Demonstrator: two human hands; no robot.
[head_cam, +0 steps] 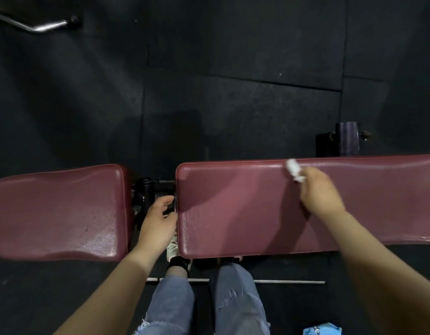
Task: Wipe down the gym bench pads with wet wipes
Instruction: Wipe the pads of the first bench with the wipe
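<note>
Your right hand (pixel 321 192) is at right of centre, out over the long pad (pixel 245 209), fingers curled round a bunched white wipe (pixel 294 169). The wipe sticks out past the fingertips and sits on the pad's far edge, in the upper part of that pad. Your left hand (pixel 158 221) is at centre-left, down in the gap between the two pads, fingers curled around the end edge of the long pad, thumb side near the black frame (pixel 146 192) that shows in the gap. The short pad (pixel 59 213) fills the left-middle of the frame, apart from the long one, and neither hand touches it. Both pads are maroon vinyl and glossy; the near-left part of the long pad and the right part of the short pad show a speckled sheen, but you can't tell from this view whether that is moisture or texture. A shadow band crosses the long pad between your two hands. Your legs in grey jeans (pixel 235 298) are at bottom centre, one white shoe (pixel 172 247) showing just under the left hand. A blue packet (pixel 322 329) is at the bottom edge, right of the legs; its label is too blurred to read. A bent metal bar (pixel 40 25) lies on the dark floor mats (pixel 233 56) at upper left. A dark roller (pixel 346 139) sits just beyond the long pad, upper right.
</note>
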